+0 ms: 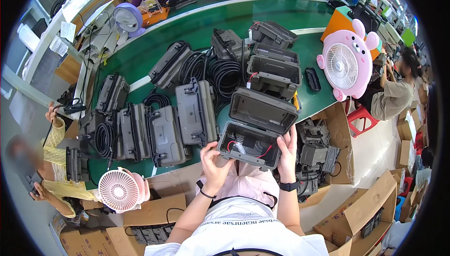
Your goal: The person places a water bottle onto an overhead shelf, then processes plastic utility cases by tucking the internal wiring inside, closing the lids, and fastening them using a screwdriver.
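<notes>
An open grey plastic case [251, 160] is held between my two hands at the front edge of the bench, its lid [263, 110] tipped back. Inside it lie red wires and a white connector [240, 147]. My left hand [214, 168] grips the case's left front corner. Around its right side, the fingers of my right hand [287, 155] are closed. Just behind stands another open grey case [274, 74] with a white connector at its left edge. A closed grey case [196, 112] lies to the left of the lid.
Several closed cases and coiled black cables [225, 78] cover the green bench [154, 168]. A pink fan [341, 64] stands at right, a smaller fan [119, 190] at front left. A carton of cases [340, 134] sits right of me. Co-workers sit left, right and across.
</notes>
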Available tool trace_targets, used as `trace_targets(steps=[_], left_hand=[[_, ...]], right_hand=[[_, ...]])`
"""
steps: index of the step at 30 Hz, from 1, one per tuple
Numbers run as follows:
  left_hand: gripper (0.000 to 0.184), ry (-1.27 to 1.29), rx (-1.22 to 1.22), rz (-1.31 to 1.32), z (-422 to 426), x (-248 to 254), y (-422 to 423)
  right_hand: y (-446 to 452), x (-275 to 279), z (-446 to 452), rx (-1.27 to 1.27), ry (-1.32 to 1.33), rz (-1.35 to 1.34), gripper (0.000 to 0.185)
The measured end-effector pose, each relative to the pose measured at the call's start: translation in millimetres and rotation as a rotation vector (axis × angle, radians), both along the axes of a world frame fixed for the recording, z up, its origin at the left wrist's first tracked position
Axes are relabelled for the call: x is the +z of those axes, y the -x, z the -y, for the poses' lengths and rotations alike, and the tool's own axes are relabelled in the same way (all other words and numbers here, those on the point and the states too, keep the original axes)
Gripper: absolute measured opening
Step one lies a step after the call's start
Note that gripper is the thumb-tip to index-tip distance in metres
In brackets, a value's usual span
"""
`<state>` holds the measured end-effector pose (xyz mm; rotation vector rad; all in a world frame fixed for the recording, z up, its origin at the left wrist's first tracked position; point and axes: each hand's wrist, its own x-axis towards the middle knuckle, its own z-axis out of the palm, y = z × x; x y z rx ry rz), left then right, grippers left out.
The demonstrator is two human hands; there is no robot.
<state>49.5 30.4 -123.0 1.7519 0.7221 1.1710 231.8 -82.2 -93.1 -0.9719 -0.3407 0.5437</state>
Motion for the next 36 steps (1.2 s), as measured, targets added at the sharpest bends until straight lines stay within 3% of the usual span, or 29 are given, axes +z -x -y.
trace_targets(steps=[3, 4, 8, 11, 16, 19, 24, 28, 32, 36], left_hand=[[0.061, 0.005, -0.005, 0.090, 1, -1, -3], [0.061, 0.035, 0.000, 0.126, 4, -2, -4], [0.067, 0.073, 0.017, 0.137, 9, 1, -4], [0.068, 0.108, 0.037, 0.139, 10, 1, -4], [0.066, 0.113, 0.056, 0.117, 12, 11, -6], [0.063, 0.094, 0.074, 0.049, 12, 15, -5], [0.058, 0.042, 0.072, -0.057, 10, 24, -2], [0.055, 0.038, 0.085, -0.001, 9, 21, -4], [0.053, 0.053, 0.108, 0.049, 11, 31, -9], [0.050, -0.032, 0.055, 0.028, 3, 25, -9]], right_hand=[[-8, -9, 4, -0.069, 0.160, 0.061, 0.055], [-10, -11, 4, -0.106, 0.172, 0.147, 0.038], [-18, -11, 13, -0.028, 0.159, 0.195, 0.029], [-20, -2, 19, -0.033, 0.183, 0.227, 0.036], [-8, 20, 21, 0.044, 0.130, 0.332, 0.063], [-1, 29, 14, 0.021, 0.212, 0.390, 0.063], [2, 31, 9, -0.029, 0.104, 0.324, 0.067], [0, 33, 8, 0.022, 0.159, 0.405, 0.056], [-4, 32, 13, 0.116, 0.265, 0.547, 0.059], [-3, 15, 10, 0.162, 0.181, 0.319, 0.062]])
